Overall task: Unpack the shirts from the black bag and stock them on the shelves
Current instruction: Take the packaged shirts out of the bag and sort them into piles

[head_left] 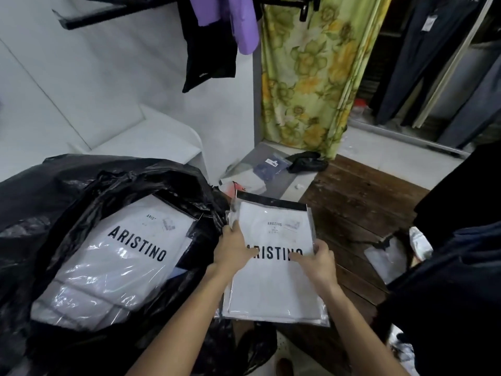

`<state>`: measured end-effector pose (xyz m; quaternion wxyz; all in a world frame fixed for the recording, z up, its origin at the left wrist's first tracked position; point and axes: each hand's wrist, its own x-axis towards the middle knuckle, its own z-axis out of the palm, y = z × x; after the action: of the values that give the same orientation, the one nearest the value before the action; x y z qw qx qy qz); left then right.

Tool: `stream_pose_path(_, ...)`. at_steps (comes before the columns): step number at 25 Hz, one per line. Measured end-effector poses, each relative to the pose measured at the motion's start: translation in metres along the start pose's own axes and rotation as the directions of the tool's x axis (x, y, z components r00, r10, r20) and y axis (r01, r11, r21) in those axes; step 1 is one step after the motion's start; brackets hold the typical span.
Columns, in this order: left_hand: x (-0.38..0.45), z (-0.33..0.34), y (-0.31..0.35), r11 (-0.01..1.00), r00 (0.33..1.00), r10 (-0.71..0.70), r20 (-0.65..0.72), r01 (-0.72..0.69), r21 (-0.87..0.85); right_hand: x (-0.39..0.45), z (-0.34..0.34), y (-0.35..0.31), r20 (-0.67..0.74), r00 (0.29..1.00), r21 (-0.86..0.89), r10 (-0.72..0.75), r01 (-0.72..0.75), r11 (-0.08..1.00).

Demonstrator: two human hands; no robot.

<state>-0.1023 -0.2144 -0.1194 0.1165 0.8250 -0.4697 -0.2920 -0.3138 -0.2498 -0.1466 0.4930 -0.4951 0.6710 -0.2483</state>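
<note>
Clear plastic wraps a folded white shirt pack point(273, 280), printed ARISTINO, held flat above the dark wood floor point(360, 213), just right of the black bag point(54, 202). Pack is gripped at both side edges: left hand point(235, 249) closed on the left edge w/ thumb on top, right hand point(315, 263) closed on the right edge, thumb laid across the lettering. More plastic edges show under the top pack; how many packs are held can't be told. Bag is open, w/ a second white pack point(116, 267) lying tilted inside. A navy packed item point(269, 168) is seen on a low grey ledge point(295, 180) farther back, near a green floral curtain point(311, 71). Dark trousers point(423, 63) are hung at far right.
</note>
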Motion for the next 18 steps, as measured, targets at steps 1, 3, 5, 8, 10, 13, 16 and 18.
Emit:
stream_pose_path(1, 0.000, -0.003, -0.001, 0.998, 1.000, 0.005, -0.019, -0.004, 0.056, -0.002, 0.000, 0.000, -0.052, 0.999, -0.115, -0.015, 0.009, 0.993)
stream_pose_path(3, 0.000, -0.013, -0.009, 0.992, 0.998, 0.037, -0.050, -0.031, 0.118, -0.006, 0.003, -0.008, -0.083, 0.991, -0.250, -0.110, 0.086, 0.964)
stream_pose_path(5, -0.002, -0.030, -0.020, 0.995, 0.996, 0.053, -0.075, -0.046, 0.087, -0.007, 0.012, -0.019, -0.038, 0.974, -0.245, -0.221, 0.206, 0.947)
stream_pose_path(8, -0.009, -0.060, -0.045, 0.998, 0.987, 0.057, -0.148, -0.053, 0.034, -0.011, 0.039, -0.043, 0.076, 0.952, -0.047, -0.295, 0.299, 0.953)
stream_pose_path(10, -0.013, -0.080, -0.066, 0.996, 0.976, 0.031, -0.216, -0.012, 0.088, -0.017, 0.064, -0.059, 0.172, 0.921, 0.038, -0.349, 0.347, 0.937)
stream_pose_path(13, -0.014, -0.111, -0.106, 0.968, 0.951, -0.104, -0.291, 0.164, 0.192, -0.028, 0.107, -0.081, 0.371, 0.836, 0.089, -0.405, 0.402, 0.911)
stream_pose_path(16, -0.014, -0.140, -0.144, 0.891, 0.875, -0.294, -0.384, 0.397, 0.223, -0.041, 0.145, -0.095, 0.523, 0.755, 0.118, -0.396, 0.396, 0.911)
stream_pose_path(18, -0.011, -0.153, -0.166, 0.880, 0.832, -0.391, -0.395, 0.463, 0.105, -0.046, 0.164, -0.100, 0.591, 0.711, 0.134, -0.383, 0.381, 0.915)
